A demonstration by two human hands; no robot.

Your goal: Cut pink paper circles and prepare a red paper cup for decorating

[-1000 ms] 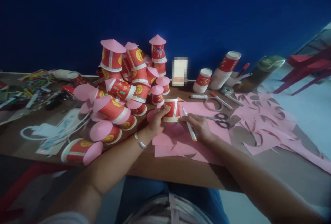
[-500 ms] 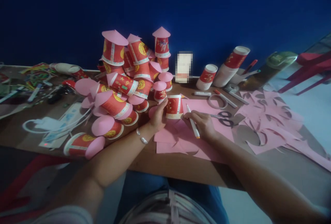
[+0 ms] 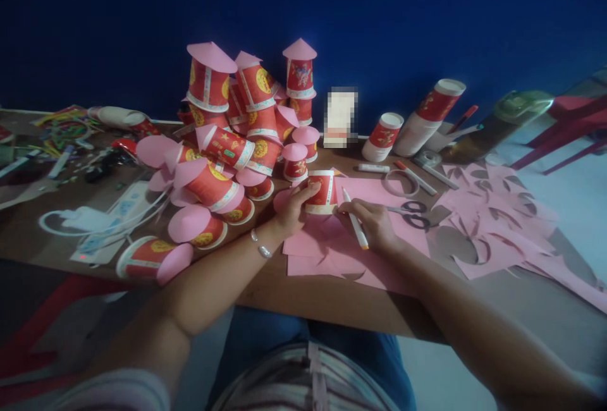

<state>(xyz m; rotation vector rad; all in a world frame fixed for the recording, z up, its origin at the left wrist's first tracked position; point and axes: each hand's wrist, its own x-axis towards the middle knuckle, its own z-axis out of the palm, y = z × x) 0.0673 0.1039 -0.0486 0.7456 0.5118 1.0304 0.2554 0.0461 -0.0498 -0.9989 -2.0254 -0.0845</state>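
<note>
My left hand (image 3: 294, 210) is closed around a red paper cup (image 3: 323, 193), its thumb lying across the printed side. Between the fingers of my right hand (image 3: 377, 222) is a white marker (image 3: 355, 220), its pointed end up beside the cup and its orange-tipped end down. Pink paper sheets (image 3: 313, 262) lie under both hands. Close by on the right are scissors (image 3: 414, 215), with their blades partly hidden by my right hand. To the left stands a pile of red cups with pink cone tops (image 3: 213, 186), some stacked and some lying on their sides.
Pink paper scraps (image 3: 493, 227) cover the right side. Behind are a tape roll (image 3: 401, 183), a red pen (image 3: 416, 178), a short red-and-white cup stack (image 3: 382, 138) and a tall leaning one (image 3: 430, 117). A power strip (image 3: 111, 224) with white cables lies left.
My left thumb has moved further across the cup's side. The cup and marker stay close together; the whole view has shifted slightly.
</note>
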